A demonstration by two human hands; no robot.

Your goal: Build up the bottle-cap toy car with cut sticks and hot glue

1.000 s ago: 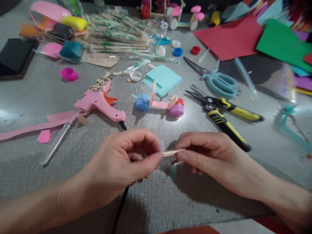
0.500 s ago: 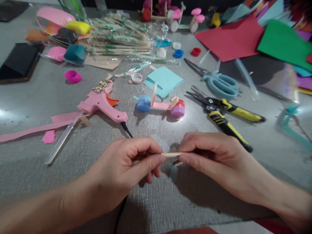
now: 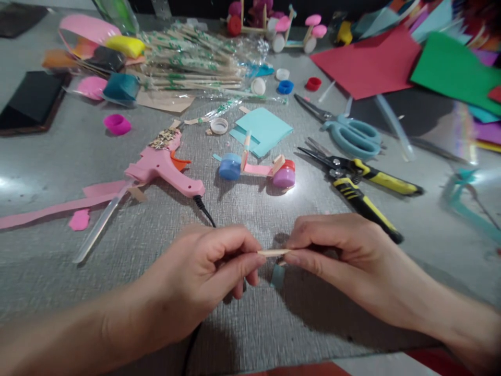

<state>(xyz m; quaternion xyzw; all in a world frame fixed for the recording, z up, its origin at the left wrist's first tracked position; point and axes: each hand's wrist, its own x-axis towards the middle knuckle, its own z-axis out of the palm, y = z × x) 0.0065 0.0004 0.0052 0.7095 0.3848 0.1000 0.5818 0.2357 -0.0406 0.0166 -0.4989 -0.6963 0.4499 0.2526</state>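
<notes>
A short, thin wooden stick is stretched level between my two hands above the grey table. My left hand pinches its left end between thumb and fingers. On the other end, my right hand has a matching pinch. Just below the stick lies a small light-blue paper piece, partly in shadow. Beyond my hands stands a little toy scooter with bottle-cap wheels, a pink strip for its deck and an upright wooden piece at its left.
A pink glue gun rests on the left, its cord passing behind my left hand. To the right lie yellow-black cutters and blue-handled scissors. Wrapped sticks, a light-blue paper square and red foam sheet are farther back.
Both hands keep their pinch on the wooden stick, which sits slightly lower and is a little more tilted, its right end up. Otherwise the view has only shifted slightly.
</notes>
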